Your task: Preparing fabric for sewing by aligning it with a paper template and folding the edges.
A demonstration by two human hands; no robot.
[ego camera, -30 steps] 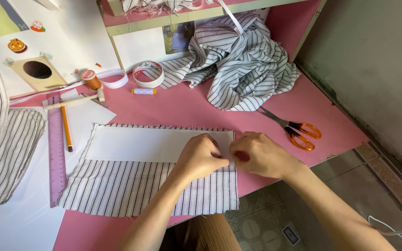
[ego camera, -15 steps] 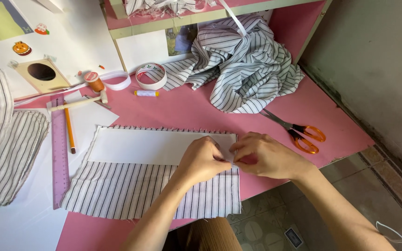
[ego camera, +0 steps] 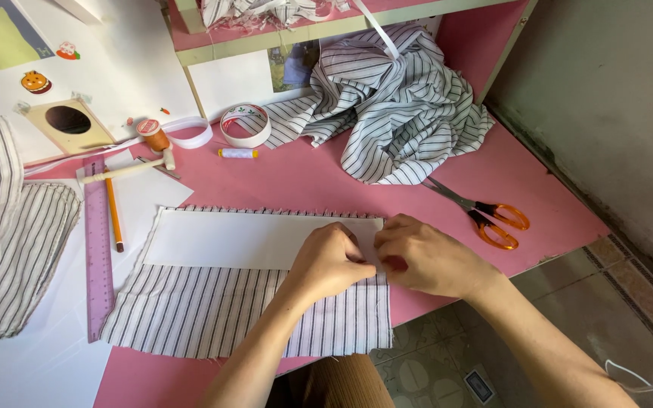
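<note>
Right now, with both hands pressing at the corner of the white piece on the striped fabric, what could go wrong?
The white piece lies loose on the striped fabric, and the left hand and right hand pin only its right corner, so its far end could shift out of line.

The fabric's near edge hangs slightly over the pink table, so it may slide.

The orange-handled scissors lie close behind the right hand; a backward move could bump them.

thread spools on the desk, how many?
2. An orange thread spool stands upright beside the white tape roll; a small yellow thread spool lies on its side just below that roll. More may hide under the heaped striped fabric.
</note>
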